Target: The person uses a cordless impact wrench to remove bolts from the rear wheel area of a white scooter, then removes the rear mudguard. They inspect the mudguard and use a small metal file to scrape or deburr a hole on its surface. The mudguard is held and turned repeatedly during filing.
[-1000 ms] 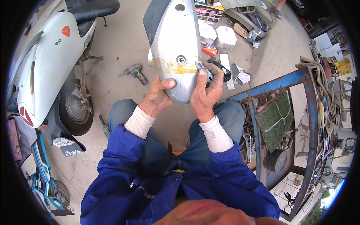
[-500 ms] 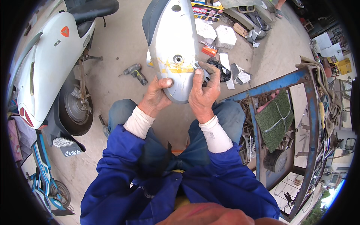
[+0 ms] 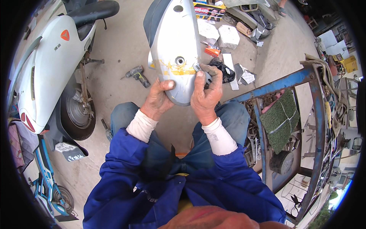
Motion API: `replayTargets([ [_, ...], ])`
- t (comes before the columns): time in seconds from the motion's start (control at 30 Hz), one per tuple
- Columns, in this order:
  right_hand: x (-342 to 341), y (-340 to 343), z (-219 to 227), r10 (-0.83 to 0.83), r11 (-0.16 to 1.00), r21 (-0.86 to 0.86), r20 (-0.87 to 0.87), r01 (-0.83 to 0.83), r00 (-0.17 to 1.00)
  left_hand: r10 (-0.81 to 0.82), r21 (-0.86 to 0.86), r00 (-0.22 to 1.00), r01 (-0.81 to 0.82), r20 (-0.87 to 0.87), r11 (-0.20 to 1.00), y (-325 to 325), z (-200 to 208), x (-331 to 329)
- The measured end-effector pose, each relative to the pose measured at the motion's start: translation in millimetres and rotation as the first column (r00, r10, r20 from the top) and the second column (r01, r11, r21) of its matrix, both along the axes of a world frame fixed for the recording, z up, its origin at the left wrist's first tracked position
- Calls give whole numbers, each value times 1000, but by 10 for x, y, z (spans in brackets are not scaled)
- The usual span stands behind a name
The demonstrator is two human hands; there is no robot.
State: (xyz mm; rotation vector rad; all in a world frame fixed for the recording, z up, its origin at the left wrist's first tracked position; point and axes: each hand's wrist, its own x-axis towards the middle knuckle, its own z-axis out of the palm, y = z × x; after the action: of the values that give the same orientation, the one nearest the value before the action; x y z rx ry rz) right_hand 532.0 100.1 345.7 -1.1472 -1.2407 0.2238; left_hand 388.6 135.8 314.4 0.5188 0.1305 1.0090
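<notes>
I hold up a silver-white plastic scooter body panel, tapered, with a dark grey part along its left side. One hole shows near its top, and a round socket sits lower, above a yellow smear. My left hand is closed on the panel's lower left edge, thumb on the face and fingers behind. At the lower right edge, my right hand pinches a small grey slotted piece between thumb and fingers, against the panel. Whether that piece is fixed to the panel, I cannot tell.
A white scooter stands at the left, a blue kick scooter below it. On the floor lie a cordless drill, white blocks and a black plastic bag. A blue metal frame with tools is at my right.
The view has shifted very slightly. The small slotted piece and my right thumb sit a little farther left and lower; both hands keep their grip on the panel and piece.
</notes>
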Motion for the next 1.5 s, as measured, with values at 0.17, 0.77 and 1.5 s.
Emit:
replayTargets([
  [0.17, -28, 5, -16, -3, 998, -63, -156, -7, 988, 24, -14, 1000, -24, -5, 1000, -6, -8, -5],
  [0.77, -26, 1, 23, -39, 998, -42, -23, 38, 999, 42, -73, 998, -39, 44, 997, 27, -80, 28],
  [1.5, -3, 23, 22, -29, 999, -47, -122, 23, 992, 43, -77, 999, -41, 27, 996, 36, -48, 32],
])
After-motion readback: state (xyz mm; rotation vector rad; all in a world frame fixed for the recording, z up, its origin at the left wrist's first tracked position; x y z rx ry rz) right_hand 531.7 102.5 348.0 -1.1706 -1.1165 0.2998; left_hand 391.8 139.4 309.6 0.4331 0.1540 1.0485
